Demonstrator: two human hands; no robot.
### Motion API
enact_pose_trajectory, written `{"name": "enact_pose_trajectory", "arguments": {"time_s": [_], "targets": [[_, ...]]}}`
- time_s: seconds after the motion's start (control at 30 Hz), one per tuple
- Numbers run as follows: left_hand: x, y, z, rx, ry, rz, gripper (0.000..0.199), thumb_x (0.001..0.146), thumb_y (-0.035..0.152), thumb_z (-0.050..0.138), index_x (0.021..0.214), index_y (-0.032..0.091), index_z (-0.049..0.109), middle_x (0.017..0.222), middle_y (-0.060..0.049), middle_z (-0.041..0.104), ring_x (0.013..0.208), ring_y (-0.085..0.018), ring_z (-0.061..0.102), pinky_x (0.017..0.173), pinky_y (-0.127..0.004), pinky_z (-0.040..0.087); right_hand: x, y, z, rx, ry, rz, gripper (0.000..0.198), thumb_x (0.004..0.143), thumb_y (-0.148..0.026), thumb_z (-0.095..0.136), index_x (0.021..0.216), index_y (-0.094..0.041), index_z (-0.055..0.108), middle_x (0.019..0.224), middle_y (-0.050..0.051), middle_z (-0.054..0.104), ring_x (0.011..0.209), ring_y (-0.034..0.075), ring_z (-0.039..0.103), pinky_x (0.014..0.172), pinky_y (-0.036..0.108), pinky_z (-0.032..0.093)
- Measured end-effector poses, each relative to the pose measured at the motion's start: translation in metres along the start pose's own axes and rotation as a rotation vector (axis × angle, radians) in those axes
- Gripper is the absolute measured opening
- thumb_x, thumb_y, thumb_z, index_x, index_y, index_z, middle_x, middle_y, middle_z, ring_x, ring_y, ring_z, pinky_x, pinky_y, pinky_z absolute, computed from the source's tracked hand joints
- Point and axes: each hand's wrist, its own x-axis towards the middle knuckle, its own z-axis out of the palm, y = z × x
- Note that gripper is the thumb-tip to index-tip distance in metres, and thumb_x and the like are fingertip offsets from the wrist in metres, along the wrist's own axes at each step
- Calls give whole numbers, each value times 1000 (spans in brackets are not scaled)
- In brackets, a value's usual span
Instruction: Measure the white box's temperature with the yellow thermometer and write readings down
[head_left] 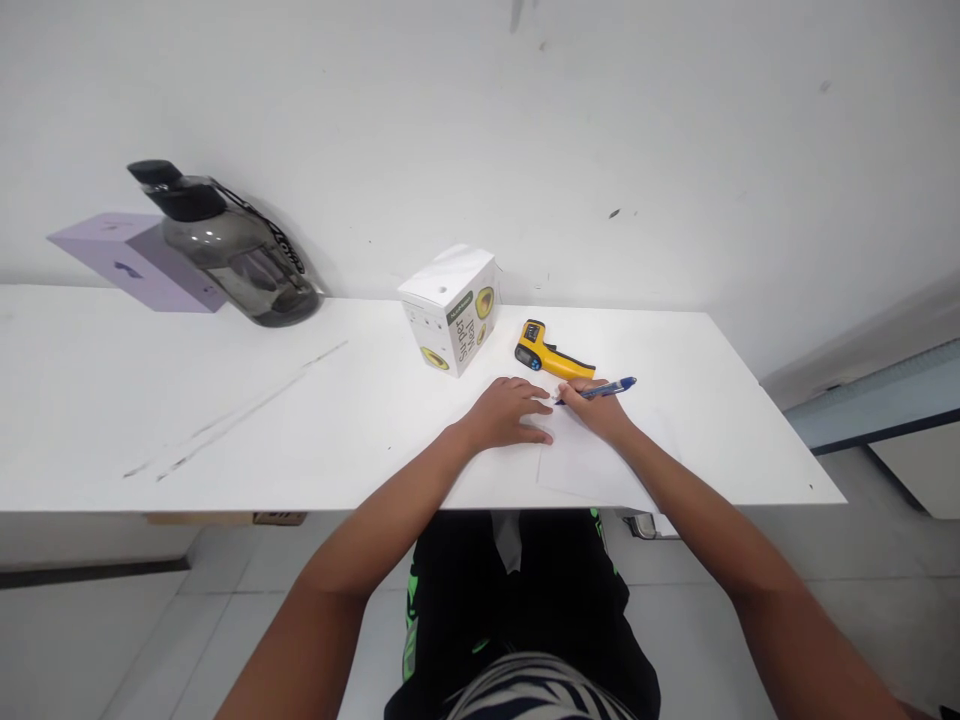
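Note:
My right hand (589, 405) grips a blue pen (616, 387), its tip pointing left and down toward a white sheet of paper (581, 465). Lying with fingers spread, my left hand (511, 412) is at the sheet's left edge, close to the pen tip. Just beyond both hands, a yellow and black infrared thermometer (555, 358) rests on its side. A white box with avocado pictures (454, 315) stands behind my left hand. The paper blends into the white table, so any writing on it cannot be made out.
On the white table (247, 440), a grey see-through water bottle (240, 260) with a black cap stands at the back left. Beside it is a lilac box (142, 260). A white wall (600, 150) closes off the back; the table's right end slants toward me.

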Motion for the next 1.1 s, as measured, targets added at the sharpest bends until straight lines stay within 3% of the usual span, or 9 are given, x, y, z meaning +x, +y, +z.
{"name": "enact_pose_trajectory", "arguments": {"time_s": [0.23, 1.1], "targets": [[0, 0, 1, -4, 2, 0, 42, 72, 57, 69, 103, 29, 70, 124, -1, 62, 113, -24, 53, 95, -40, 36, -1, 0, 0, 12, 35, 11, 29, 83, -39, 51, 69, -19, 68, 76, 3, 69, 78, 18, 62, 74, 30, 45], [0, 1, -2, 12, 6, 16, 39, 76, 56, 65, 104, 29, 70, 125, -1, 61, 114, -23, 53, 95, -39, 36, -1, -3, -2, -20, 47, 22, 32, 82, -41, 50, 64, -19, 65, 67, 2, 65, 70, 18, 59, 69, 30, 45]]}}
